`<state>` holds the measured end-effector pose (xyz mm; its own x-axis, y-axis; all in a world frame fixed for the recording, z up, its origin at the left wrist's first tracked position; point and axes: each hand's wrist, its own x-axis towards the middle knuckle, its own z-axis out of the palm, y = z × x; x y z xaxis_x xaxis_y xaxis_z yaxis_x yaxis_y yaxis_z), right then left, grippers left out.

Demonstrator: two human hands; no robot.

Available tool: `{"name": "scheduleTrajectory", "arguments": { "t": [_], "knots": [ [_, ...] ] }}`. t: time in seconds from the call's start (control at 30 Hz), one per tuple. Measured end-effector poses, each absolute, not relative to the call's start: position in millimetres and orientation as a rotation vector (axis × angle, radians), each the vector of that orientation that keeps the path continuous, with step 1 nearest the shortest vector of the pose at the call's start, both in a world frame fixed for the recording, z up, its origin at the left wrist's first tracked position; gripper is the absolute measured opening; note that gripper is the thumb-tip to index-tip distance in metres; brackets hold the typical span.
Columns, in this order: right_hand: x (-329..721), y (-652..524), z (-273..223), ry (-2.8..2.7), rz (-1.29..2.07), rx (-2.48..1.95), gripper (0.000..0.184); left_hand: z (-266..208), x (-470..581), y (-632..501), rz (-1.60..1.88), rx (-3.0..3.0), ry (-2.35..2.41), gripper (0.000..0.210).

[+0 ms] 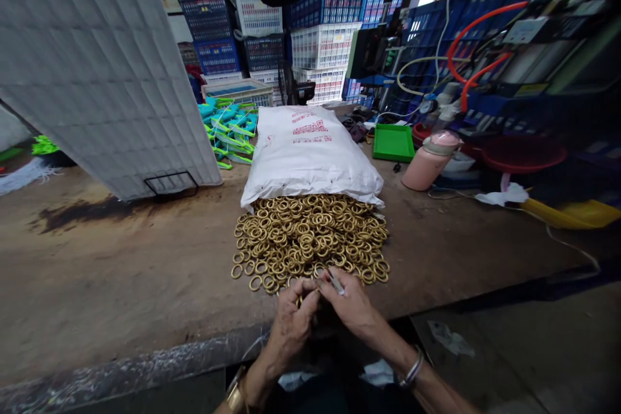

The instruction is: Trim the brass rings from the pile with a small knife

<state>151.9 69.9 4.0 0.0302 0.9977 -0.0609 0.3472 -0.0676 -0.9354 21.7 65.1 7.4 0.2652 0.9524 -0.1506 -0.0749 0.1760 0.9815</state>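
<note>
A heap of brass-coloured rings (310,233) spills from the mouth of a white woven sack (310,155) onto the wooden table. At the heap's near edge, above the table's front edge, my two hands meet. My left hand (294,320) is closed, thumb and fingers pinching a brass ring that shows only in part. My right hand (352,304) is closed around a small tool with a flat silvery blade (336,283); its other end is hidden in the fingers. The fingertips of both hands come together around the ring.
A tall grey padded panel (107,77) stands at left. Green and turquoise plastic pieces (230,129) lie behind it. At right are a green tray (392,142), a pink bottle (429,160) and a yellow scoop-like piece (577,212). Stacked crates (325,45) fill the back.
</note>
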Motion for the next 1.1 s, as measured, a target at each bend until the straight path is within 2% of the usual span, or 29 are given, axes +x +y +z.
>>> {"name": "scheduleTrajectory", "arguments": {
  "t": [0.13, 0.4, 0.5, 0.67, 0.8, 0.93, 1.1],
  "knots": [
    [151.0, 69.8, -2.8, -1.508, 1.001, -1.536, 0.021, 3.1, 21.0, 64.7, 0.806, 0.972, 1.021, 0.026],
    [150.7, 70.6, 9.0, -1.449, 1.1, -1.532, 0.028, 9.7, 17.7, 60.0, 0.81, 0.789, 0.902, 0.03],
    [153.2, 69.1, 4.5, -1.516, 0.959, -1.617, 0.028, 9.8, 17.7, 59.2, 0.829, 0.76, 0.905, 0.031],
    [153.5, 56.5, 4.7, -1.898, 0.718, -1.714, 0.016, 9.3, 18.7, 60.3, 0.845, 0.77, 0.97, 0.029],
    [148.6, 49.9, 10.8, -2.064, 0.648, -1.812, 0.028, 13.5, 18.9, 59.4, 0.835, 0.803, 1.007, 0.031],
    [160.8, 53.0, 7.7, -2.086, 0.505, -2.019, 0.027, 20.9, 13.2, 50.0, 0.784, 0.815, 0.971, 0.03],
    [199.3, 53.8, -4.1, -1.906, 0.273, -2.168, 0.016, 22.0, 6.4, 38.1, 0.732, 0.715, 0.791, 0.025]
  ]
}}
